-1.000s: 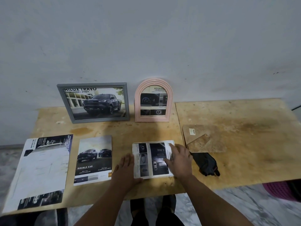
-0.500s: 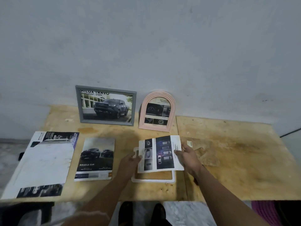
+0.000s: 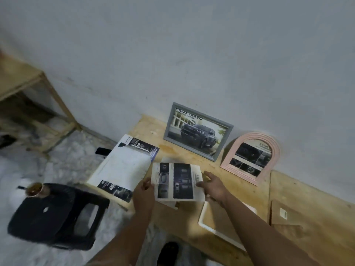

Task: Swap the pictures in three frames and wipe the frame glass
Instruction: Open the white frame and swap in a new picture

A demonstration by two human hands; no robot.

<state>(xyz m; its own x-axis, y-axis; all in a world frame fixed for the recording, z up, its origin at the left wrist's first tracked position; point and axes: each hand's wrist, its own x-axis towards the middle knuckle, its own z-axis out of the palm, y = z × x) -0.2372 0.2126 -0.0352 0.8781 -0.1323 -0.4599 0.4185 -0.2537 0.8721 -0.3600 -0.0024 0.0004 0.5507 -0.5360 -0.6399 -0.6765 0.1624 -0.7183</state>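
Note:
My left hand (image 3: 143,192) and my right hand (image 3: 214,186) hold a car-interior picture sheet (image 3: 177,182) by its two side edges, lifted over another sheet that lies flat on the wooden table (image 3: 192,217). A white frame (image 3: 203,223) lies flat and open under my right forearm. A grey frame (image 3: 197,131) with a dark pickup picture leans on the wall. To its right a pink arched frame (image 3: 251,157) leans there too. A large brochure (image 3: 123,167) lies at the table's left end.
A brown backing board (image 3: 286,214) lies on the table at the right. A black plastic stool (image 3: 55,215) with a drink cup (image 3: 35,189) on it stands on the floor at the left. A wooden shelf (image 3: 25,83) stands further left by the wall.
Both hands lifted the picture sheet out of the white frame and carried it left, over the sheet lying beside it. The view swung left and tilted.

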